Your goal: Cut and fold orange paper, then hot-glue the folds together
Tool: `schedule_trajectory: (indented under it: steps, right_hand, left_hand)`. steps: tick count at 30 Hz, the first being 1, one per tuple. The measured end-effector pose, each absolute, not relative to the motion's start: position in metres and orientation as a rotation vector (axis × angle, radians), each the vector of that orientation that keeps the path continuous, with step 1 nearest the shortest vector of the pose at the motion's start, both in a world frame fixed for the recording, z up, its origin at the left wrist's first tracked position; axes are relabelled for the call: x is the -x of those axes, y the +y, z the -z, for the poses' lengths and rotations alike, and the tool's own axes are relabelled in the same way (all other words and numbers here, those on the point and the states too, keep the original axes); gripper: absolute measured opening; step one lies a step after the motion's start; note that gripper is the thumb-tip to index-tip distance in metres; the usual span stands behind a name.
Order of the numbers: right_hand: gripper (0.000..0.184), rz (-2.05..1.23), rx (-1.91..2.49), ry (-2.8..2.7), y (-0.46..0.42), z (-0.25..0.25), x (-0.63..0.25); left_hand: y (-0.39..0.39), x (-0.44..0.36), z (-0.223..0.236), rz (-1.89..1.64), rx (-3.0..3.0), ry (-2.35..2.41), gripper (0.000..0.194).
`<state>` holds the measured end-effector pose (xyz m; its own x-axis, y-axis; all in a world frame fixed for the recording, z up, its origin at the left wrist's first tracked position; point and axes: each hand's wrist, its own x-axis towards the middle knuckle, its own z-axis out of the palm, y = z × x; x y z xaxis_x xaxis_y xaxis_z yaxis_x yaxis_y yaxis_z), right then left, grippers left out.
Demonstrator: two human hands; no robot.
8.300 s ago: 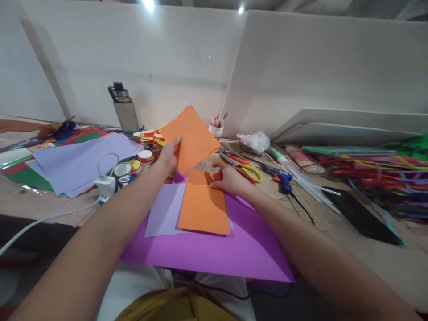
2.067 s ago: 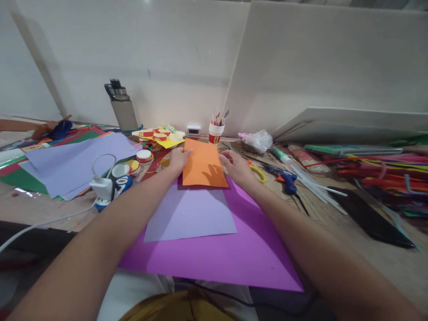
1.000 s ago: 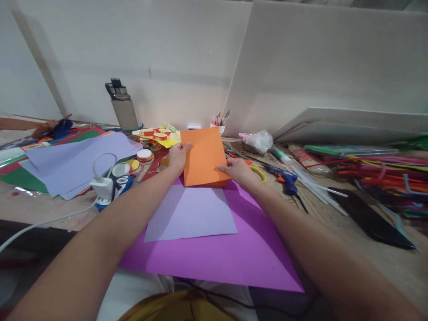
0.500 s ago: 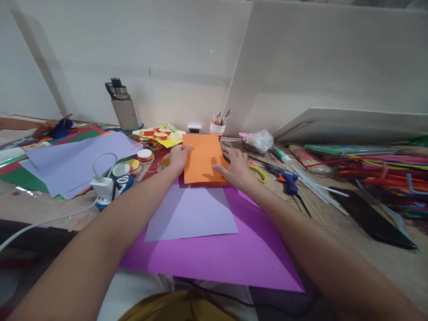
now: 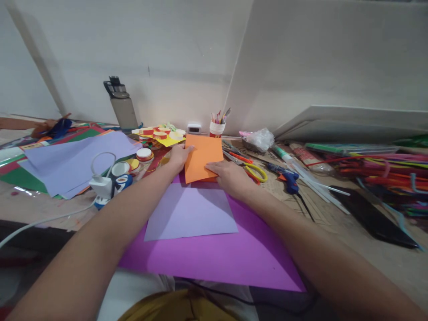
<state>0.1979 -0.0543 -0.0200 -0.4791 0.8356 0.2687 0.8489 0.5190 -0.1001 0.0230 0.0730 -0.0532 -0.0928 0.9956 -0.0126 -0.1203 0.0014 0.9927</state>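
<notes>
An orange sheet of paper (image 5: pixel 203 156) lies at the back of the purple sheet (image 5: pixel 214 258), with more orange showing under its lower edge. My left hand (image 5: pixel 180 157) grips its left edge, thumb on top and the other fingers partly hidden. At the lower right corner, my right hand (image 5: pixel 230 176) rests with outstretched fingers lying flat on the orange paper. Closer to me, a lilac sheet (image 5: pixel 192 214) lies on the purple one. Just beyond my right hand are yellow-handled scissors (image 5: pixel 256 171).
At right lie a blue glue gun (image 5: pixel 290 180), a black phone-like slab (image 5: pixel 374 218) and colourful pipe cleaners (image 5: pixel 384 174). A paper cup of pens (image 5: pixel 217 128) and a bottle (image 5: pixel 123 109) stand behind. Lilac papers (image 5: pixel 80 158) and a white plug (image 5: pixel 102 185) are at left.
My right hand has slid left and down onto the orange paper's lower right corner, uncovering the scissors. The orange sheet's right edge has moved slightly left.
</notes>
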Motion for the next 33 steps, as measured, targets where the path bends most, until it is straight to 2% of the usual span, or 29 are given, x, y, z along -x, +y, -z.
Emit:
schedule_trajectory:
  steps: [5,10,13,15,17,18,20,27,33]
  right_hand:
    - [0.051,0.078,1.454,-2.446,-0.055,0.02,-0.197]
    - [0.051,0.04,1.597,-2.508,-0.054,0.024,-0.196]
    - [0.05,-0.005,1.672,-2.534,-0.054,0.024,-0.195]
    - [0.049,-0.025,1.706,-2.56,-0.055,0.022,-0.193]
    - [0.047,-0.04,1.732,-2.589,-0.056,0.019,-0.191]
    - [0.045,-0.051,1.741,-2.6,-0.057,0.018,-0.191]
    - [0.041,-0.088,1.746,-2.615,-0.057,0.015,-0.192]
    - [0.035,-0.365,1.584,-2.574,-0.058,-0.002,-0.206]
    - [0.037,-0.447,1.748,-2.51,-0.06,-0.016,-0.204]
  left_hand:
    - [0.078,-0.019,0.056,-1.294,-1.213,1.3,0.011]
    - [0.074,-0.008,0.052,-1.149,-1.979,1.625,0.016]
    - [0.064,-0.004,0.043,-1.035,-2.466,1.603,0.051]
    - [0.06,-0.002,0.037,-0.857,-2.784,1.306,0.045]
    - [0.058,0.0,0.033,-0.562,-2.933,0.958,0.024]
    - [0.059,0.002,0.032,-0.444,-2.942,0.858,0.018]
    - [0.061,0.004,0.032,-0.327,-2.909,0.824,0.02]
    - [0.062,0.009,0.03,-0.286,-2.774,1.031,0.029]
    - [0.065,0.015,0.032,-0.292,-2.618,1.018,0.037]
